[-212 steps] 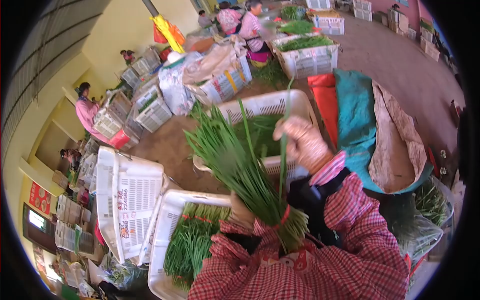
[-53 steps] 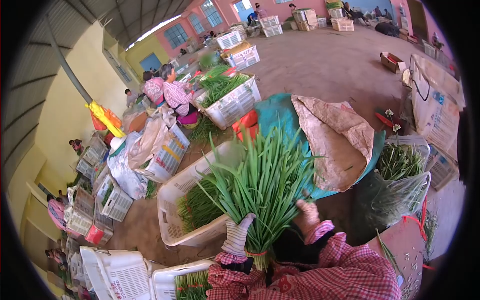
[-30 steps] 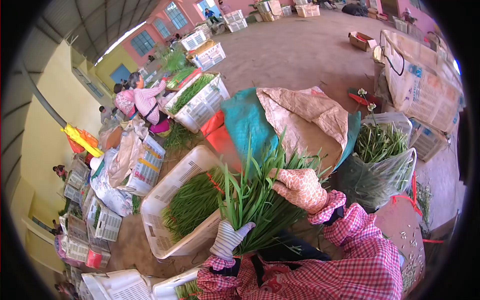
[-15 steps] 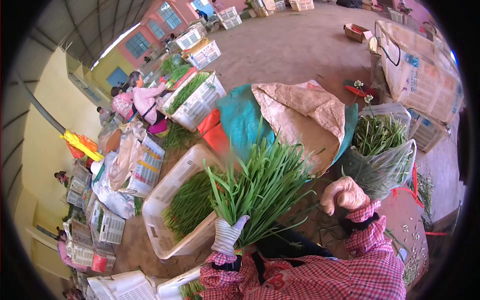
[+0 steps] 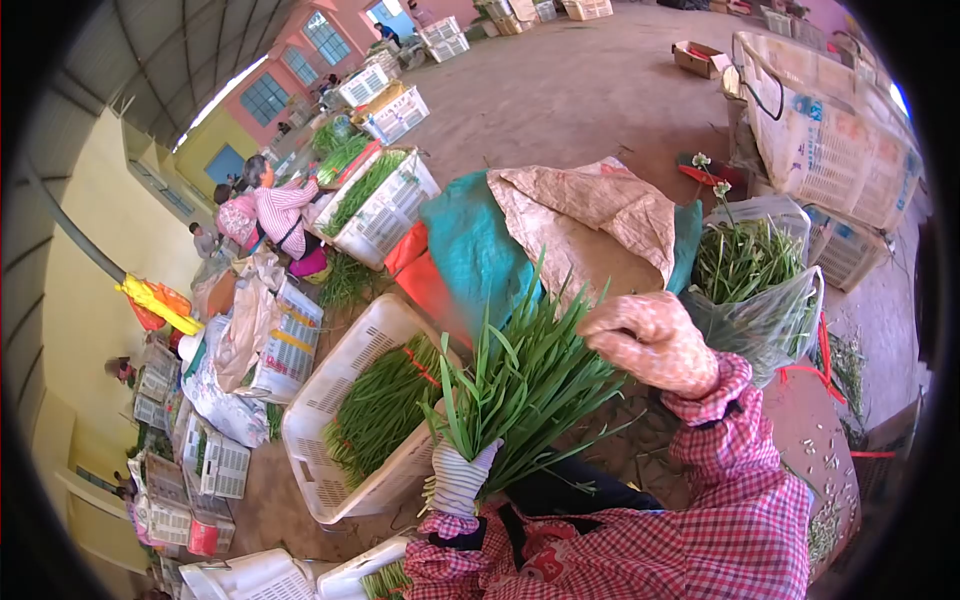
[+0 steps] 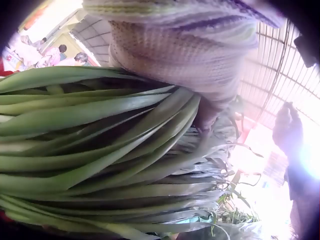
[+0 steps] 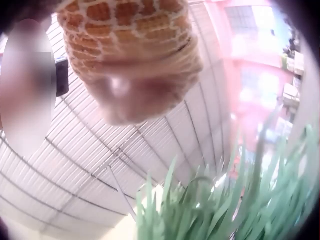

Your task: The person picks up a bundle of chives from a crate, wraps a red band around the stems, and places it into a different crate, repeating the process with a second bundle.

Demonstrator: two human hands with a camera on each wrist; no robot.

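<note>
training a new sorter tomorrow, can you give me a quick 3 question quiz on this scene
1. True or false: the left hand grips the bunch of green leaves at its lower end.
2. Where is the right hand? A) inside the white crate B) up by the leaf tips C) on the floor
3. What lies in the white crate left of the bunch?

Key: 1 true. 2 B. 3 more green leaves, laid flat.
</note>
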